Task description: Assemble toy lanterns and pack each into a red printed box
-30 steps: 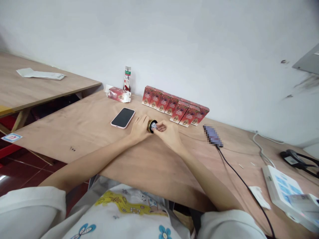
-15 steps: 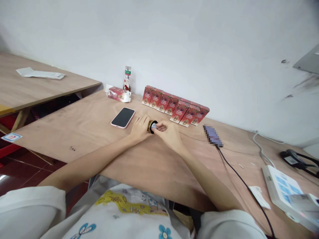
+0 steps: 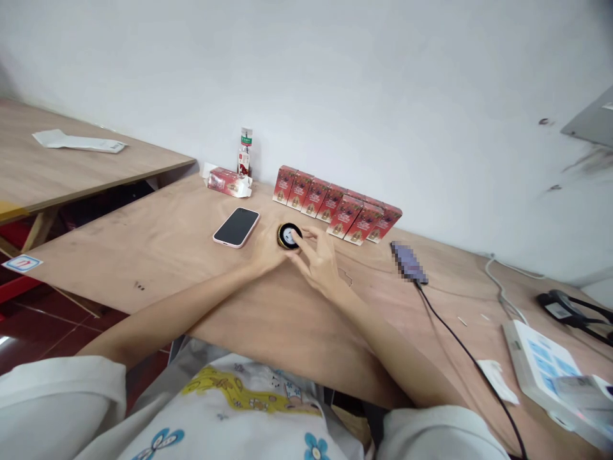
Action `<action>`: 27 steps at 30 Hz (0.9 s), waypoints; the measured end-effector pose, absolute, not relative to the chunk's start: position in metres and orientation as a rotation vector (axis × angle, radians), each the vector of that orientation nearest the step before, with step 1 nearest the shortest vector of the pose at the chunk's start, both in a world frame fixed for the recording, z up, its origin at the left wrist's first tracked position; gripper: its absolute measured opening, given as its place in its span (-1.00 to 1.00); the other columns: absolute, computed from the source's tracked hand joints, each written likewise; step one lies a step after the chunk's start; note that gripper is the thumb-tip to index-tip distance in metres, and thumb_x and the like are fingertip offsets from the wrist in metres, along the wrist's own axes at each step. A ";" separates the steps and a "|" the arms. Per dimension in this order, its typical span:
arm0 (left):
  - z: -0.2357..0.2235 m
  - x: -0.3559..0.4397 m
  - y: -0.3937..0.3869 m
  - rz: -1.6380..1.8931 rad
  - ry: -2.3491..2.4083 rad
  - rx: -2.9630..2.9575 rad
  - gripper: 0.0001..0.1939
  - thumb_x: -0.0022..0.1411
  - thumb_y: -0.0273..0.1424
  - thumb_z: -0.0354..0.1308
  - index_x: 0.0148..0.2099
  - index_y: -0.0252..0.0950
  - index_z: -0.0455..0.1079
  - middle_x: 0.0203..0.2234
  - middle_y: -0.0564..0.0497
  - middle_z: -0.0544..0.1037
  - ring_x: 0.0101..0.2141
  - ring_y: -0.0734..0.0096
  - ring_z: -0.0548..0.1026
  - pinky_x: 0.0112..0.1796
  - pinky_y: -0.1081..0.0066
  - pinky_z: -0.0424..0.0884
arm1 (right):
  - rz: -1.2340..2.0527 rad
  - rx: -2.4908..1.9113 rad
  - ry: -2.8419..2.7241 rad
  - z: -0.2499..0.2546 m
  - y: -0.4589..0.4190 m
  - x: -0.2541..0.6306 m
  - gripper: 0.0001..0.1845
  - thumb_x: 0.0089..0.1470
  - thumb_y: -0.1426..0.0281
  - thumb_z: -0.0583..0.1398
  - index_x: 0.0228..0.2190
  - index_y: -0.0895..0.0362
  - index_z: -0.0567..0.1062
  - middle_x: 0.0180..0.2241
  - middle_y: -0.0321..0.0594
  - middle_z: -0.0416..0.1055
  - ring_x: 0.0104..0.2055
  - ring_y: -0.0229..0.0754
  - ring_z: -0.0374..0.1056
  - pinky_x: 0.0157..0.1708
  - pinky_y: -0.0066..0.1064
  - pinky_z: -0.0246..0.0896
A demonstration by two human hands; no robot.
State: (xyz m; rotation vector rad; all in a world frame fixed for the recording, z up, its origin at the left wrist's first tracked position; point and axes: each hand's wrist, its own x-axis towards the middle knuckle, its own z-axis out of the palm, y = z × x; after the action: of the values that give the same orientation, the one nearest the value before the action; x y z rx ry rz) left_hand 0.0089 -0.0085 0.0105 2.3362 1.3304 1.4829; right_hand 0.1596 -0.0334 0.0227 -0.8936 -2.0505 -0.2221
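Observation:
A small round container (image 3: 283,227) with a black rim, a gold side and a white, dark-marked disc inside faces upward over the table. My left hand (image 3: 267,249) is wrapped round its left side. On the other side, my right hand (image 3: 322,260) grips the container's edge, with one finger pressed on the white disc. Some fingers of both hands are hidden. Left of the hands lies a phone (image 3: 236,227) with a dark screen and pink edge. Behind them stand several red printed boxes (image 3: 345,216) in rows.
An opened red box (image 3: 225,182) lies at the back, beside an upright clear tube (image 3: 244,153) with labels. To the right are a cabled, blurred-out device (image 3: 408,262), a white power strip (image 3: 541,364) and a crumpled tissue (image 3: 498,381). A white packet (image 3: 79,141) rests on the left table.
The container has tipped from facing right to facing up. My right hand has shifted from pinching at its opening to lying along its side, a finger on the disc.

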 end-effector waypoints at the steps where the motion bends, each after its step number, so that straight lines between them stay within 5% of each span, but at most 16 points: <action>1: 0.011 0.009 -0.009 1.518 1.323 2.272 -0.75 0.12 -0.23 0.11 -0.25 -0.23 0.16 -0.33 -0.06 0.42 -0.30 0.22 0.45 -0.32 0.20 0.41 | -0.259 -0.878 -2.079 0.021 -0.034 0.160 -0.57 0.10 0.15 0.14 -0.03 0.05 0.43 -0.01 0.02 0.28 -0.01 0.03 0.25 -0.01 -0.04 0.14; 10: 0.012 0.008 -0.007 1.504 1.291 2.223 -0.72 0.02 -0.19 0.16 -0.29 -0.18 0.20 -0.36 -0.02 0.48 -0.34 0.20 0.47 -0.35 0.19 0.41 | -0.267 -0.855 -2.123 0.019 -0.028 0.164 -0.57 0.07 0.13 0.18 -0.04 0.02 0.41 0.07 0.00 0.26 0.12 0.05 0.18 0.08 0.02 0.05; 16: 0.018 0.010 -0.011 1.291 1.203 2.439 -0.69 0.00 -0.24 0.19 -0.21 -0.21 0.25 -0.30 -0.04 0.50 -0.30 0.20 0.49 -0.32 0.24 0.42 | -0.057 -0.830 -2.025 0.002 -0.036 0.167 -0.58 0.11 0.14 0.13 -0.06 0.10 0.32 0.03 0.06 0.23 0.10 0.00 0.19 -0.01 -0.08 0.24; 27: 0.005 0.012 -0.010 0.934 1.137 2.797 -0.73 0.00 -0.22 0.18 -0.29 -0.23 0.25 -0.38 0.00 0.45 -0.36 0.29 0.46 -0.38 0.38 0.32 | -0.108 -0.722 -1.944 -0.019 -0.051 0.172 -0.79 0.11 0.27 0.15 -0.20 0.04 0.33 -0.10 -0.07 0.17 -0.02 -0.06 0.26 -0.04 -0.12 0.29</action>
State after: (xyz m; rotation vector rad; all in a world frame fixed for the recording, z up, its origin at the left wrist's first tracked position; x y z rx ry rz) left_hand 0.0116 -0.0105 0.0053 2.7972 1.1370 0.9345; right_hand 0.1722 -0.0506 -0.0188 -0.7216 -1.9444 -0.1082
